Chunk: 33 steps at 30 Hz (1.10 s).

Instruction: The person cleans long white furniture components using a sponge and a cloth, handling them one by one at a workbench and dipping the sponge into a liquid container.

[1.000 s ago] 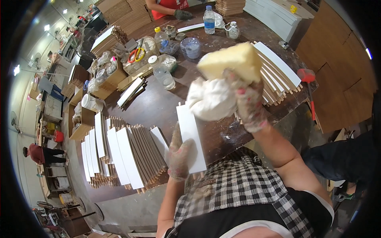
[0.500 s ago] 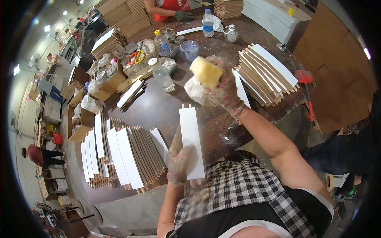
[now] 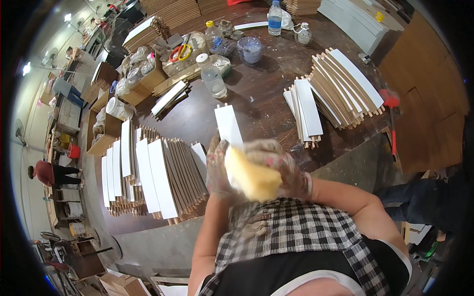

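Note:
In a patterned glove, my left hand [image 3: 216,170] grips a white slat [image 3: 228,124] by its long edge. Small wooden dowels stick out of the slat's far end, while its near part is hidden. My right hand [image 3: 281,160], also gloved, is closed on a yellow sponge [image 3: 257,178], blurred by motion, held over the slat's near end. Something white shows along the sponge's left side; whether it is a cloth I cannot tell. Left of my left hand stand stacks of similar doweled slats [image 3: 163,177]. More slats [image 3: 307,108] lie to the right.
Beyond the slat stand a clear jar [image 3: 212,79], a blue-tinted tub [image 3: 250,51] and a water bottle [image 3: 274,19]. Scissors [image 3: 181,52] rest among boxes at the far left. A red mallet [image 3: 390,98] sits at the table's right edge, near large brown cardboard [image 3: 424,113].
My right hand has come down and toward me with the sponge, from above the table to the slat. Both hands are now close together. The slat has tilted slightly.

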Available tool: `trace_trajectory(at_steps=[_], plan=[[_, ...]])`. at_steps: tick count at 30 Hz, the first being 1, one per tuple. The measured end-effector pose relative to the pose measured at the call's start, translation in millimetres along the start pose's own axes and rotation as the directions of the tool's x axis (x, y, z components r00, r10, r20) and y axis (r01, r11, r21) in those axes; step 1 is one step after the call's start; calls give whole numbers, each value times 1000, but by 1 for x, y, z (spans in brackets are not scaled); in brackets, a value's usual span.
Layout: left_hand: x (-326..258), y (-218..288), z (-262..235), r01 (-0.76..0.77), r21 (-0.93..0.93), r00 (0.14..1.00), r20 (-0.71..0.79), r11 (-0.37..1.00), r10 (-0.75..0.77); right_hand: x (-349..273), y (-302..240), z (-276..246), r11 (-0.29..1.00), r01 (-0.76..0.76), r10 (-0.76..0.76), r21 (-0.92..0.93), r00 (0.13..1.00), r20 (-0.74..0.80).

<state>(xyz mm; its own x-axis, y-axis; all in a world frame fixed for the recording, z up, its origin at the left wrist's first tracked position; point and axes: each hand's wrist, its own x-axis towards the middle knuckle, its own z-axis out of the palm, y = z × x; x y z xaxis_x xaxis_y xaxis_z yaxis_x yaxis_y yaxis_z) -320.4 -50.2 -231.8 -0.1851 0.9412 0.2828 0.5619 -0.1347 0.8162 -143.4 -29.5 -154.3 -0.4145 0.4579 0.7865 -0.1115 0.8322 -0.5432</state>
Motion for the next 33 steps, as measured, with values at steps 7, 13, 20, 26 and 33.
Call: trace_trajectory(at_steps=[7,13,20,26,33], plan=[[10,9,-9,62,-140,968,-233,988,-94,-28,28,-73,925,-111,47,-363,982,-181],[9,59,-17,201,-431,959,-98,880,-267,-1,21,-61,862,-222,363,456,898,-249],[-12,66,-5,30,-452,996,-58,891,-64,32,24,-17,978,42,-55,-204,997,-57],[-20,82,-7,221,-549,970,37,806,-241,75,102,-62,896,11,-111,-444,974,-199],[-10,52,-5,-121,297,990,-26,947,135,50,52,-6,960,35,-63,-279,994,-92]])
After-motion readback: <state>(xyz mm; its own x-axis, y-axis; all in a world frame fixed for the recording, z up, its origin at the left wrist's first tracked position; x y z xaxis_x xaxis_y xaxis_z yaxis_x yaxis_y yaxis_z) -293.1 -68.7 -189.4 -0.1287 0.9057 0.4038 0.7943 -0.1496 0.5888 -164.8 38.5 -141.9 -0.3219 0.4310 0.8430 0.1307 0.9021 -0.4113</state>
